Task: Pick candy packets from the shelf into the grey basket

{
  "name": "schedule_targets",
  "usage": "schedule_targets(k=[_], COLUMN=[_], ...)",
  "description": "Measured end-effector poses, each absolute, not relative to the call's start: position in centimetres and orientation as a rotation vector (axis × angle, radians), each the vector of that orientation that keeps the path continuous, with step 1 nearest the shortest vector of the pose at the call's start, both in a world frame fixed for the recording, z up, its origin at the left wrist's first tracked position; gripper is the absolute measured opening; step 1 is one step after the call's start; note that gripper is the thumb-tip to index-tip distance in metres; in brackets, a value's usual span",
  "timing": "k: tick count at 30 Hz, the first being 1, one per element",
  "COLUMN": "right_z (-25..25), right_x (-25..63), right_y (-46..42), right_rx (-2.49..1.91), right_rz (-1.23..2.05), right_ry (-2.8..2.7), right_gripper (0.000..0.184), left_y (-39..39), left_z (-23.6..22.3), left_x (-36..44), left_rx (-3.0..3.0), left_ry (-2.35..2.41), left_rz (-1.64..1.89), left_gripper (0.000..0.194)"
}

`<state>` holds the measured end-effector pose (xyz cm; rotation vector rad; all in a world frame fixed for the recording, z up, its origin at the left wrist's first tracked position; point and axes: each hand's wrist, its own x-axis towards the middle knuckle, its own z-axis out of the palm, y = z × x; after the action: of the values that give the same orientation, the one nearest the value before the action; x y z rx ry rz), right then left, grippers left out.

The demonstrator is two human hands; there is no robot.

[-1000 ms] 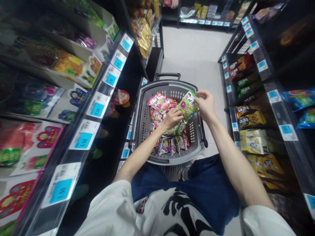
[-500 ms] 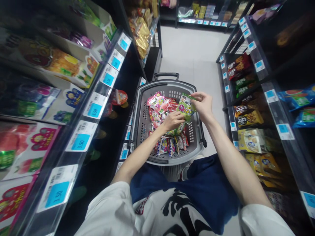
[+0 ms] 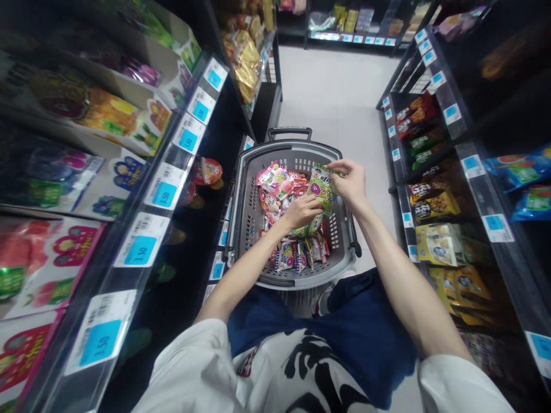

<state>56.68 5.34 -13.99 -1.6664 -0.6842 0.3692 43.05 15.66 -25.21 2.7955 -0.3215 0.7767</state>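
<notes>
A grey shopping basket (image 3: 249,221) stands on the floor in front of my knees, filled with several pink, red and green snack packets (image 3: 278,180). My right hand (image 3: 353,182) pinches the top edge of a green snack packet (image 3: 322,192) above the basket. My left hand (image 3: 302,211) is closed on the lower end of that same packet, just over the heap.
Dark shelves with blue price tags (image 3: 138,248) line the left side, stocked with colourful packets. The right shelves (image 3: 434,206) hold yellow, red and green snack bags. A pale floor aisle (image 3: 340,97) runs ahead to another shelf. The basket handle (image 3: 289,132) points away.
Both hands and the green packet have drifted slightly left and down toward the heap in the basket. The view has shifted a little.
</notes>
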Motion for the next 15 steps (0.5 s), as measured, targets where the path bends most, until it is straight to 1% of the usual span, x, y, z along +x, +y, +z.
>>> schedule_targets(k=[5,8,10,12,13,14,15], right_z=[-13.5,-13.5,-13.5,-13.6,-13.6,-13.6,-13.6], right_x=[56.1,55.7,55.4,55.1,55.0,54.9,54.7], right_y=[5.1,4.7,4.5,4.3,4.3,4.3,4.4], right_rx=[-1.719,-1.749,-1.783,-1.816,-1.827,-1.833,-1.834], right_rz=[0.289,0.305,0.317,0.322,0.325,0.331,0.341], right_ry=[-0.766,-0.826,-0.880,-0.933,-0.956,-0.976,-0.993], right_gripper=[0.025,0.022,0.019,0.016,0.015,0.014,0.013], left_y=[15.8,15.8,15.9,16.0,16.2,16.4,16.7], left_z=[-24.4,-23.6,-22.9,-22.1,-21.8,-21.4,-21.2], left_x=[42.8,42.7,42.6,42.6,42.6,42.6,42.6], left_rx=[2.754,2.587,2.442,2.276,2.185,2.089,1.989], left_ry=[-0.342,-0.322,-0.152,0.109,0.238,0.343,0.409], left_rz=[0.685,0.749,0.904,1.065,1.117,1.141,1.131], left_gripper=[0.025,0.026,0.022,0.016,0.017,0.023,0.033])
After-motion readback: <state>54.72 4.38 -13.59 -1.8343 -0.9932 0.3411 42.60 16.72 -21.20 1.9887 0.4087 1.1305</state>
